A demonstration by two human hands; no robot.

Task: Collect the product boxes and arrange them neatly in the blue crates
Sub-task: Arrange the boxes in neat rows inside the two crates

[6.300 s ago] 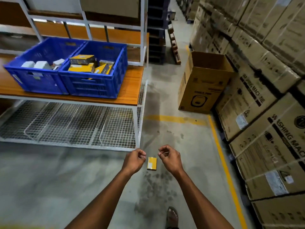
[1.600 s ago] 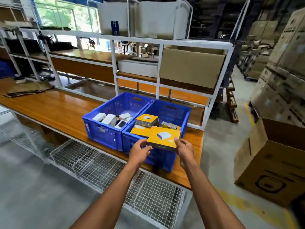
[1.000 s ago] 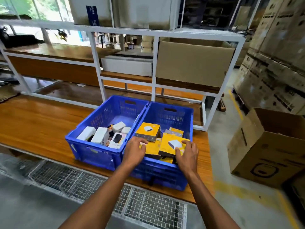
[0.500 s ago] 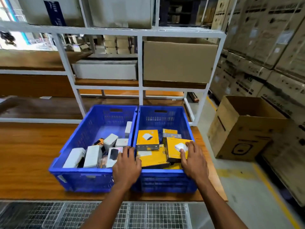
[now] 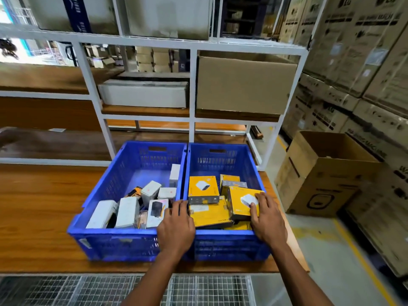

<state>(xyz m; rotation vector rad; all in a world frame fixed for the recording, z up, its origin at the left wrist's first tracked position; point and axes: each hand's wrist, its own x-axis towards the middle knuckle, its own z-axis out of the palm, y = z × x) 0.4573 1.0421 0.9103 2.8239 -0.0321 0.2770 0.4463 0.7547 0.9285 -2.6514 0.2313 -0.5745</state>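
Rack (image 5: 194, 89): white frame at 12 o'clock behind the crates, holding two cartons.
Cartons (image 5: 353, 62): brown stack at 2 o'clock; one open carton (image 5: 320, 173) on the floor at 3 o'clock.
Surface (image 5: 33, 206): wooden bench carrying two crates side by side, touching.
Left crate (image 5: 110, 241): blue, holding about eight mostly white boxes (image 5: 127, 212), some upright, some leaning.
Right crate (image 5: 220, 155): blue, holding yellow boxes; at least five show, lying overlapped.
Top box (image 5: 238, 202): yellow, tilted at the near right of the right crate, lying on the other yellow boxes.
Right grip (image 5: 268, 219): fingers spread nearly flat, resting on the top box's right edge, not curled round it.
Left grip (image 5: 176, 226): fingers loosely bent over the near rim where the crates meet, tips touching the rim; it holds nothing.
Change: 1.6 s ago both hands carried this box above the crate; now it lies inside and the view has come closer.
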